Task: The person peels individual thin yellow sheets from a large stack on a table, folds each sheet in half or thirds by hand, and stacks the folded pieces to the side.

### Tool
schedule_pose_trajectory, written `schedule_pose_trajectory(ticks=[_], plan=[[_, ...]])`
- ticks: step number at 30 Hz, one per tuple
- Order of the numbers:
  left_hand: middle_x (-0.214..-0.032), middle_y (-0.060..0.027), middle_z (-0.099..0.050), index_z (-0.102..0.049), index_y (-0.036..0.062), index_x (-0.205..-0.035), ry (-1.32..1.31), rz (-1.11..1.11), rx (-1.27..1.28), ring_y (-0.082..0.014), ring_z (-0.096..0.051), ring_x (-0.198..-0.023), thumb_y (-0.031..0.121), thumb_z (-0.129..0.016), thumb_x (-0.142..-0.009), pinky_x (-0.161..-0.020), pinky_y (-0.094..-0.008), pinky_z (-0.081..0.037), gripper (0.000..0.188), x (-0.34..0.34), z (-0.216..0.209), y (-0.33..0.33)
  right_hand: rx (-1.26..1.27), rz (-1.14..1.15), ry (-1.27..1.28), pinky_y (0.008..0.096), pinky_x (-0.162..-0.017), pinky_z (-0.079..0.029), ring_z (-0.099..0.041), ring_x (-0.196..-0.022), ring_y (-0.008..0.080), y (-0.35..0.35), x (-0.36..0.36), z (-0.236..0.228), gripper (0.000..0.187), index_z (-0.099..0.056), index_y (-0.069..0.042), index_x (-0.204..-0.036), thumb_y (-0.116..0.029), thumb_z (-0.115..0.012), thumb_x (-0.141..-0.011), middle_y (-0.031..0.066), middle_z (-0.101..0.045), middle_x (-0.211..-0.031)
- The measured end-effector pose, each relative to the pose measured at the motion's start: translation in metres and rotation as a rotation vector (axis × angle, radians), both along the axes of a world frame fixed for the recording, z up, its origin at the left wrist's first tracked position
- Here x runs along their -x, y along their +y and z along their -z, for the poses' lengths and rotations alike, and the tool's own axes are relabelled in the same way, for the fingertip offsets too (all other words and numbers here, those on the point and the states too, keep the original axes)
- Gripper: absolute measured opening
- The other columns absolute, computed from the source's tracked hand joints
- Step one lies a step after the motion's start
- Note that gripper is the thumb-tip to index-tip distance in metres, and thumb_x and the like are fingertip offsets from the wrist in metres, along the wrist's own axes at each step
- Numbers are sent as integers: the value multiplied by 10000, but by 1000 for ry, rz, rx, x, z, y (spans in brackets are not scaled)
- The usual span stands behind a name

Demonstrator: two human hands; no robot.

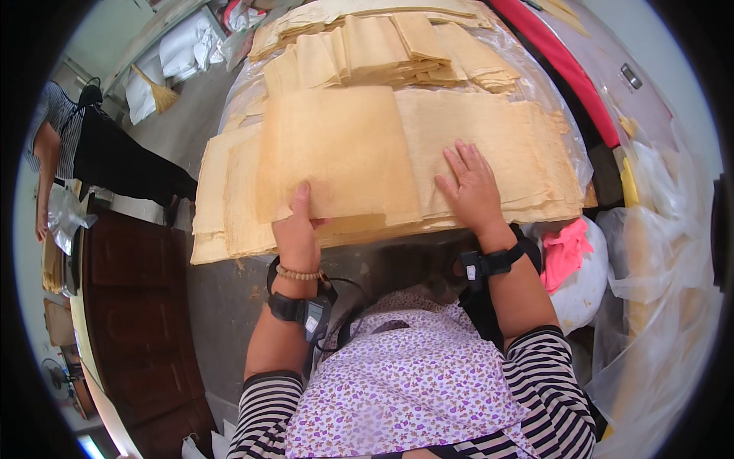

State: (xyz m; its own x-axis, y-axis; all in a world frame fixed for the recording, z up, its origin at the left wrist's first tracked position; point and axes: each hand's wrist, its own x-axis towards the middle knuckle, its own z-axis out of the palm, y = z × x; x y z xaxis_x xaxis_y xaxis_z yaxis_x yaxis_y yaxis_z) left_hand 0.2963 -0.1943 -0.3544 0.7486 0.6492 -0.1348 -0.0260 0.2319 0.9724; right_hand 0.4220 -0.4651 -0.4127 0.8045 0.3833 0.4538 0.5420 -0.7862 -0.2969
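We've got our L hand (298,239) pinching the near edge of the top tan sheet (336,145), thumb above, fingers under; the sheet lies just fwd of it. Our R hand (475,190) is open, palm down, fingers spread on the paler sheet stack (527,145), R of that sheet. Step in hand, we'd judge: positioning 1 sheet on the pile. Next move prob. calls for a light L pinch and a steady R palm, w/ care for ragged edges.

Containers: beside our R forearm, a white bag-like bundle (587,287) w/ a pink cloth (566,251) on it, contents hidden; farther R, clear plastic (667,191) over yellowish stuff, can't ID. Far L of our L hand, a clear bag (67,218) near a co-worker's hand (42,220), contents unclear.
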Motion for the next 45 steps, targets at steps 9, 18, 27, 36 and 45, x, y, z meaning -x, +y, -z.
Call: schedule_pose_trajectory(ticks=[9, 18, 27, 36, 45], plan=[[-1019, -89, -708, -663, -73, -1096, -107, -37, -435, -173, -649, -917, 221, -677, -952, -799, -348, -521, 328, -47, -40, 14, 81, -162, 119, 462, -1188, -268, -377, -1436, 285, 34, 4, -10, 451, -545, -69, -1381, -280, -511, -984, 112, -458, -1517], [-1105, -100, -691, -652, -28, -1152, -354, -273, 67, -202, -680, -971, 179, -697, -935, -806, -334, -573, 303, 15, -4, 119, 178, -132, 71, 456, -1194, -255, -375, -1442, 260, 39, 7, -8, 467, -517, -91, -1417, -292, -480, -997, 88, -443, -1536], [-1098, -97, -691, -631, -21, -1190, -202, -199, 136, -199, -706, -912, 204, -677, -947, -654, -327, -612, 335, 24, 3, 117, -37, -415, 103, 477, -1170, -305, -386, -1414, 360, 84, 66, -53, 736, -443, -21, -1438, -325, -742, -839, 212, -443, -1494], [-1130, -98, -684, -619, 6, -1187, -431, -111, 320, -214, -697, -986, 205, -656, -960, -765, -331, -609, 304, 18, -3, 101, 27, -456, -9, 468, -1181, -289, -372, -1424, 352, 135, 99, -51, 757, -452, -40, -1422, -324, -770, -797, 180, -426, -1506], [-1038, -35, -662, -614, 39, -1142, -401, 107, 562, -168, -652, -841, 143, -672, -955, -769, -311, -568, 222, 37, 36, 51, 28, -504, -37, 467, -1156, -310, -412, -1391, 331, 152, 101, -43, 694, -520, -50, -1364, -298, -778, -770, 155, -478, -1463]])
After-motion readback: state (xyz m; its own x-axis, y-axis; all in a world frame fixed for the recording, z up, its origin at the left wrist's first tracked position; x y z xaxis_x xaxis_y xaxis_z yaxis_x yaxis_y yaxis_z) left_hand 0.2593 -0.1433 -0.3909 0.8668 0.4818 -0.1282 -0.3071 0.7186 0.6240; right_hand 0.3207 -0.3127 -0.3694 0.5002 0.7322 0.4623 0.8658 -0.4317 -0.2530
